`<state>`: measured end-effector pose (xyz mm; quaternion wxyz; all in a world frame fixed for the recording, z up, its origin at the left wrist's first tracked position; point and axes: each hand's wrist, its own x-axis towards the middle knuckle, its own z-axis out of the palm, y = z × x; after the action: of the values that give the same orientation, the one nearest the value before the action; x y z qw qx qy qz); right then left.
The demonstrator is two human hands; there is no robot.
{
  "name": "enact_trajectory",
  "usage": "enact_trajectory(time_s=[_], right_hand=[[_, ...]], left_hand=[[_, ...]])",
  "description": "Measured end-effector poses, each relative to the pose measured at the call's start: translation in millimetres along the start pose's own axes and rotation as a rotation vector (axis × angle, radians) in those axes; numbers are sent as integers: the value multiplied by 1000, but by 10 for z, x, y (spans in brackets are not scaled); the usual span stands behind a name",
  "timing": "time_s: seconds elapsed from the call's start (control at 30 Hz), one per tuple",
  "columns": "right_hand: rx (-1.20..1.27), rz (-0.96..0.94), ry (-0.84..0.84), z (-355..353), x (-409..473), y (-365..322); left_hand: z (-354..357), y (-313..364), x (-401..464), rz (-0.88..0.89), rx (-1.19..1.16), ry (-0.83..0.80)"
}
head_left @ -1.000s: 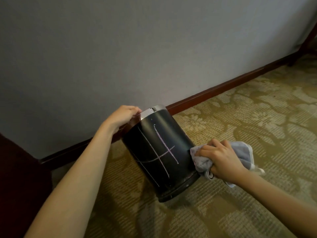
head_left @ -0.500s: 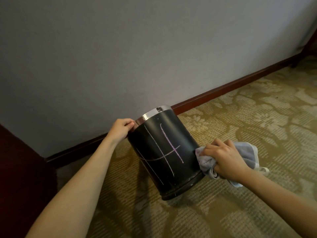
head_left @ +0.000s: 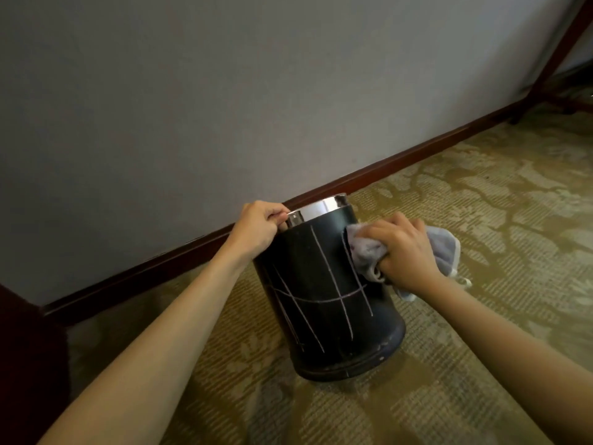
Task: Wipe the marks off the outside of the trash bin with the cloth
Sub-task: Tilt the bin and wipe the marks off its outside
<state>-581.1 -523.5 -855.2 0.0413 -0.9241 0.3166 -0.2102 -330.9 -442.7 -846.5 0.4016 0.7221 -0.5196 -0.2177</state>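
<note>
A black round trash bin [head_left: 324, 319] with a shiny metal rim stands on the carpet near the wall. Pale chalk-like lines [head_left: 345, 298] cross its outer side, several upright and one running across. My left hand [head_left: 261, 228] grips the rim at the bin's upper left. My right hand [head_left: 404, 252] holds a bunched grey-blue cloth [head_left: 364, 252] and presses it against the bin's upper right side, near the top of a line. Part of the cloth hangs behind my hand.
A grey wall with a dark red skirting board [head_left: 401, 159] runs behind the bin. Patterned olive carpet [head_left: 481, 220] covers the floor. Dark furniture [head_left: 25, 348] fills the lower left corner, and a wooden leg or frame [head_left: 558, 49] stands at the upper right.
The bin went from tilted to nearly upright. My right hand with the cloth rose from the bin's lower right side to its upper right side. My left hand stayed on the rim.
</note>
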Motion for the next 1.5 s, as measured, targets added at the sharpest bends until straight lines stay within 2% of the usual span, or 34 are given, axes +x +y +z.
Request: enact_trajectory(time_s=[0.17,0.27,0.37,0.5,0.63,0.73,0.9,1.1,1.2,1.33,1.4,1.5], right_hand=[[8,73,81,-73,232,-49],[62,82,33,1,134,-54],[54,44,-117,76,-4,-50],[-50,-58,-471,20,-87,-10],[-85,-81,-588,-25,-99,-53],[-115,-137,-527,24,-110,-76],[131,-20,-162,142,84,-109],[192,65,128,0,498,-246],[150,55,55,-46,346,-152],[120,62,-193,-12,48,-14],[117,1,-307,11,-99,35],[33,-72,-333,78,-292,37]], left_hand=[[163,198,116,34,86,13],[142,146,195,-16,62,26],[38,5,265,-80,63,78],[-136,-245,274,-179,61,137],[-236,-398,195,-233,30,134],[-237,-398,137,-214,37,157],[-142,-168,97,-89,98,118],[165,214,103,22,220,84],[221,254,140,5,209,88],[138,129,206,-50,168,102],[57,5,237,-92,157,127],[-40,-171,255,-144,147,185]])
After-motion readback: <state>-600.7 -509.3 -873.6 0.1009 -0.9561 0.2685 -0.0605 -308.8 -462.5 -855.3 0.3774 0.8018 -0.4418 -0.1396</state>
